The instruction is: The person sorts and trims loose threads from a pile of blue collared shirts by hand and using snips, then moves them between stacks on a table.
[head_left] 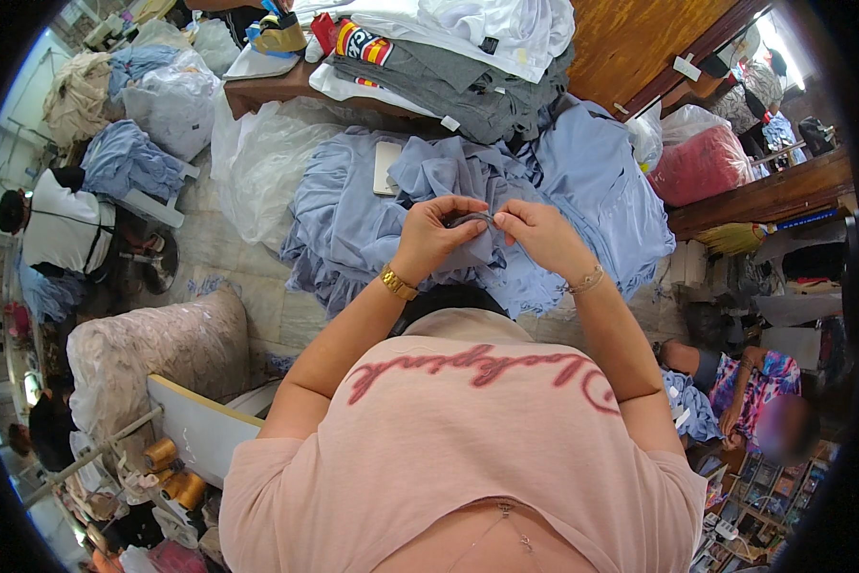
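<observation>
Both my hands meet over a heap of light blue garments (343, 196). My left hand (434, 234), with a gold watch at the wrist, is closed, thumb and fingers curled round a gathered bit of blue-grey fabric (477, 250). My right hand (544, 239), wearing a thin bracelet, pinches the same fabric close to the left fingertips. Whatever small detail lies between the fingertips is too small to make out. A white phone-like flat object (387, 168) rests on the heap just beyond my left hand.
Grey and white folded shirts (449, 81) are stacked beyond the heap. Clear plastic (262, 172) lies to its left, with a large wrapped roll (157, 353) nearer. Thread cones (176, 473) stand lower left. A red plastic-wrapped bundle (702, 167) sits right. Other people work at both sides.
</observation>
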`<state>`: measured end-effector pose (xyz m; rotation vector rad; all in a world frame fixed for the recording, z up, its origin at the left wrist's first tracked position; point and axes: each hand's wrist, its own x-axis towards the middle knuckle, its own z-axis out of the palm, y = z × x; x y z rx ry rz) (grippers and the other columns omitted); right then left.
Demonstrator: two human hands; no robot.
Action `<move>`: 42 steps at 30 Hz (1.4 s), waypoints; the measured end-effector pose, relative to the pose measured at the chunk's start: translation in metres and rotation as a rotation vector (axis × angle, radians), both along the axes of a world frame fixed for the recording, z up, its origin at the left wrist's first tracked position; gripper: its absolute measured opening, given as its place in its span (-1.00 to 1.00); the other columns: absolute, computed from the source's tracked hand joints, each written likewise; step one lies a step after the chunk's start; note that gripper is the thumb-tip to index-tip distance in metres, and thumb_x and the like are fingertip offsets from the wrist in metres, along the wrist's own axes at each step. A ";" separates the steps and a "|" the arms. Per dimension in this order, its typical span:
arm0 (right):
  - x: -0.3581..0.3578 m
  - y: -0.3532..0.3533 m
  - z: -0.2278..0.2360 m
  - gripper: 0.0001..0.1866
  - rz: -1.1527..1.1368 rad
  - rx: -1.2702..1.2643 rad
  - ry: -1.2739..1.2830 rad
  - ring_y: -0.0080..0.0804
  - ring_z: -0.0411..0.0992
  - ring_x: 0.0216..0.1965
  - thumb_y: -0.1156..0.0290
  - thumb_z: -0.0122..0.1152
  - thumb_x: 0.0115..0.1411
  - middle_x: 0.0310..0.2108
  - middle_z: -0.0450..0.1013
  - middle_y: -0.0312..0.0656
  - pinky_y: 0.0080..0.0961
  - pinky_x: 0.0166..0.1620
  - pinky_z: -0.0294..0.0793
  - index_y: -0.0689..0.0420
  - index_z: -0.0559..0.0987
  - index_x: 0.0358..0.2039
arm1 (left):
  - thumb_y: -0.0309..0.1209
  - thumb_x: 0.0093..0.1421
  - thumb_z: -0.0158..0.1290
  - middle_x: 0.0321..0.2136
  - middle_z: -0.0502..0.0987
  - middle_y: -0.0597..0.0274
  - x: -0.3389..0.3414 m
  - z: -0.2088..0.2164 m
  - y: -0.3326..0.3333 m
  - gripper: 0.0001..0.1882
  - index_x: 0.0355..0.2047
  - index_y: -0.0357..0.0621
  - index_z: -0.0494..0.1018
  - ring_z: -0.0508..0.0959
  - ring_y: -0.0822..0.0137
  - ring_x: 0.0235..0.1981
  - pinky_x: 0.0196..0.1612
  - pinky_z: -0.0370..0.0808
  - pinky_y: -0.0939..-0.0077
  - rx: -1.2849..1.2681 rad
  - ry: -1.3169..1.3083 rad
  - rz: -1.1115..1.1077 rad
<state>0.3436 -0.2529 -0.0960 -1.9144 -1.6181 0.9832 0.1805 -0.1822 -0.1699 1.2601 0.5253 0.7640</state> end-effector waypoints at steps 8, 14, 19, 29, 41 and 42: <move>-0.002 -0.002 0.004 -0.74 0.001 0.036 -0.027 -0.47 0.31 -0.59 0.27 -0.07 0.16 -0.65 0.38 -0.22 -0.53 -0.47 0.27 0.21 0.46 -0.45 | -0.56 -0.01 0.14 -0.31 0.53 0.27 0.000 0.002 -0.002 -0.76 -0.27 -0.27 0.48 0.47 0.55 -0.32 -0.21 0.41 0.70 0.005 0.000 0.003; -0.005 -0.002 0.006 -0.74 -0.002 0.050 -0.049 -0.44 0.31 -0.60 0.27 -0.07 0.15 -0.66 0.38 -0.21 -0.51 -0.48 0.27 0.21 0.45 -0.46 | -0.55 0.00 0.14 -0.31 0.53 0.26 0.000 0.002 -0.002 -0.76 -0.27 -0.28 0.49 0.47 0.56 -0.33 -0.22 0.41 0.71 0.064 0.026 0.021; -0.006 0.000 0.005 -0.75 -0.013 0.037 -0.091 -0.43 0.30 -0.62 0.28 -0.06 0.15 -0.66 0.37 -0.21 -0.51 -0.49 0.27 0.21 0.44 -0.48 | -0.51 -0.02 0.15 -0.43 0.56 0.27 0.004 0.002 -0.004 -0.79 -0.32 -0.28 0.51 0.49 0.59 -0.42 -0.33 0.41 0.73 0.197 0.041 0.114; -0.003 0.000 -0.007 -0.76 -0.045 0.072 0.021 -0.55 0.25 -0.62 0.25 0.03 0.13 -0.67 0.33 -0.29 -0.58 -0.50 0.25 0.19 0.47 -0.43 | -0.48 0.01 0.16 -0.40 0.54 0.28 0.002 0.002 -0.003 -0.79 -0.31 -0.26 0.51 0.47 0.58 -0.39 -0.29 0.40 0.74 0.057 0.083 0.085; -0.017 0.002 -0.020 -0.84 -0.038 0.462 -0.112 -0.14 0.35 -0.46 0.38 0.10 0.06 -0.53 0.38 -0.07 -0.40 -0.40 0.31 0.23 0.47 -0.45 | -0.58 -0.09 0.19 -0.48 0.47 0.28 0.006 0.004 -0.008 -0.69 -0.38 -0.18 0.29 0.48 0.55 -0.39 -0.30 0.42 0.68 0.229 0.023 0.206; -0.019 0.001 -0.020 -0.85 -0.058 0.476 -0.094 -0.13 0.35 -0.46 0.40 0.09 0.07 -0.53 0.37 -0.06 -0.39 -0.40 0.31 0.24 0.47 -0.45 | -0.60 -0.10 0.18 -0.48 0.46 0.29 0.006 0.001 -0.008 -0.69 -0.39 -0.18 0.28 0.47 0.54 -0.39 -0.29 0.42 0.67 0.215 -0.004 0.208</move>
